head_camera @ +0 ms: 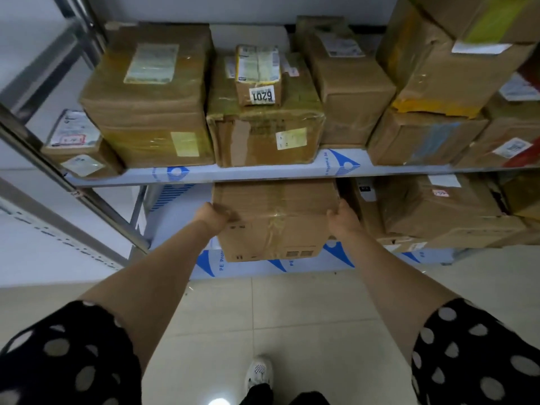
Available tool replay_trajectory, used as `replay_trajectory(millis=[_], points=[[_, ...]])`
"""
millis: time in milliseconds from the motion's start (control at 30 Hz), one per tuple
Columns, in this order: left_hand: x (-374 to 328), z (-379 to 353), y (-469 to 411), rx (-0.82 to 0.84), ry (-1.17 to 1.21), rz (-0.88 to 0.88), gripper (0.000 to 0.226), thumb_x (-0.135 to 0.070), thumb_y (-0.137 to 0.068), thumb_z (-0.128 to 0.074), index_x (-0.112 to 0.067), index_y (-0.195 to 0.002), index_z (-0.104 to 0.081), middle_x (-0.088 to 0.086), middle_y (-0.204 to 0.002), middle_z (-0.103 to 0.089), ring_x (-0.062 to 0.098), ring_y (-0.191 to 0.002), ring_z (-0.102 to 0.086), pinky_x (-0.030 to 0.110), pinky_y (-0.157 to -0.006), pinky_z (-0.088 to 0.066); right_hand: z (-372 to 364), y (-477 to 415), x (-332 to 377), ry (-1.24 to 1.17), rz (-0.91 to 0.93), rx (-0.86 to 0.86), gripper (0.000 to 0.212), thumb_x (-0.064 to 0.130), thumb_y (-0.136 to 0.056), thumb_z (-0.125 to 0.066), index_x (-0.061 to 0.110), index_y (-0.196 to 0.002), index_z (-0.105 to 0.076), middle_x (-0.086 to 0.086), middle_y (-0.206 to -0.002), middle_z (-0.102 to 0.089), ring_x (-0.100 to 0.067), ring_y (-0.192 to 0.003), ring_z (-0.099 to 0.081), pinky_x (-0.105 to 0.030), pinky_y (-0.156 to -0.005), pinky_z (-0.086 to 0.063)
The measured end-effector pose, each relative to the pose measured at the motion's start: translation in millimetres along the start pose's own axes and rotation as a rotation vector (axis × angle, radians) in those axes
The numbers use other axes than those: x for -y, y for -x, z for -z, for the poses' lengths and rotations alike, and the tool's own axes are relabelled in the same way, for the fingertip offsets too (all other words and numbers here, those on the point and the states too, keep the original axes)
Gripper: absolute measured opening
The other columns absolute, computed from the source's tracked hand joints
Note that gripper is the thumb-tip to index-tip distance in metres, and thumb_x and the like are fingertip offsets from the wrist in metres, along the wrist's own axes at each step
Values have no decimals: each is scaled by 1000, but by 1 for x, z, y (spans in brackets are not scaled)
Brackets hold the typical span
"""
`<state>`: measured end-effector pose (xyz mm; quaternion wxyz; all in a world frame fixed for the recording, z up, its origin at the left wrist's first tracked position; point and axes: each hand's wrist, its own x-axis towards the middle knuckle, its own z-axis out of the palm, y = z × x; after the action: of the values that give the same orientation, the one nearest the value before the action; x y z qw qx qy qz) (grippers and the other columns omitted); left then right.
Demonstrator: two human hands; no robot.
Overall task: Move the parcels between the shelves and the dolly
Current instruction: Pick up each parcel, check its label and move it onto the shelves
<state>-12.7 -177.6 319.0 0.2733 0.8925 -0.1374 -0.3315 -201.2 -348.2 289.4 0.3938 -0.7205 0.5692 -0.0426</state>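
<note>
A brown cardboard parcel [274,220] with clear tape down its middle sits on the lower shelf [292,268], its front end sticking out past the shelf edge. My left hand [214,216] grips its left side near the top edge. My right hand [343,216] grips its right side. The back of the parcel is hidden under the upper shelf [263,173]. No dolly is in view.
The upper shelf carries several taped parcels, among them a small box marked 6201 [258,76] on top of a bigger one. More parcels [438,209] fill the lower shelf to the right. A metal upright [73,182] slants at left. Tiled floor [277,323] and my shoe [258,372] lie below.
</note>
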Motion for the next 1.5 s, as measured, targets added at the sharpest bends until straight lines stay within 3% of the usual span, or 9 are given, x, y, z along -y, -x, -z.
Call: replay_trajectory(millis=[333,467,600,833,900,1033,1200,1400,1500], points=[[-3,-13,-15,-51,23,77,37,-17,-94,-55,3,-125,-51,20,-124,-56,35,-115,-53,38,-97,-43,1,-20,-13,109,-106,58,39,31,-98,-42,9,-129,-51,-17,-130,-48,-32,-106,-55,-42,-94,-47],[7,-14,3,-54,14,145,40,-20,-94,-55,4,-126,-50,19,-117,-56,34,-109,-53,36,-92,-41,2,0,-32,136,-89,98,30,35,-98,-44,9,-100,-59,-12,-109,-57,-26,-91,-55,-29,-71,-43],[33,-18,24,-38,-90,242,55,-34,-93,-55,0,-135,-45,21,-133,-50,36,-120,-50,37,-94,-41,5,21,-47,146,-144,124,39,48,-94,-47,12,-104,-57,-10,-106,-61,-31,-96,-64,-41,-87,-52],[65,-14,28,13,9,344,63,-47,-87,-61,5,-121,-50,18,-86,-53,28,-68,-54,28,-54,-39,10,29,-55,301,-99,197,53,60,-93,-40,11,-101,-60,-10,-104,-65,-29,-96,-63,-38,-83,-52],[61,-12,21,-10,-41,310,61,-46,-88,-60,5,-120,-51,22,-101,-58,33,-86,-60,30,-62,-41,9,22,-48,243,-75,191,46,53,-95,-42,11,-96,-60,-10,-100,-63,-29,-96,-61,-35,-81,-49],[46,-10,0,-60,-65,205,47,-28,-91,-59,3,-124,-48,20,-115,-55,33,-102,-56,36,-78,-45,3,3,-33,96,-43,195,42,41,-98,-46,8,-122,-56,-8,-113,-58,-28,-109,-55,-39,-91,-46],[43,-12,-20,0,119,189,69,-1,-74,-76,1,-135,-43,18,-129,-54,37,-114,-54,46,-99,-46,-6,-18,-27,-144,-114,209,47,37,-90,-63,9,-127,-53,-11,-124,-57,-30,-114,-55,-49,-100,-45],[49,-22,-8,-15,356,309,81,-29,-74,-81,0,-136,-39,17,-129,-51,34,-115,-52,42,-97,-45,-14,-7,-40,-1,-131,128,39,42,-85,-65,15,-113,-66,-7,-115,-66,-29,-106,-61,-42,-94,-49],[67,-25,3,-14,355,363,85,-40,-68,-83,0,-132,-44,15,-126,-54,32,-112,-55,37,-95,-46,-12,15,-41,145,-118,131,45,48,-88,-59,10,-112,-64,-8,-112,-64,-29,-106,-60,-30,-79,-45]])
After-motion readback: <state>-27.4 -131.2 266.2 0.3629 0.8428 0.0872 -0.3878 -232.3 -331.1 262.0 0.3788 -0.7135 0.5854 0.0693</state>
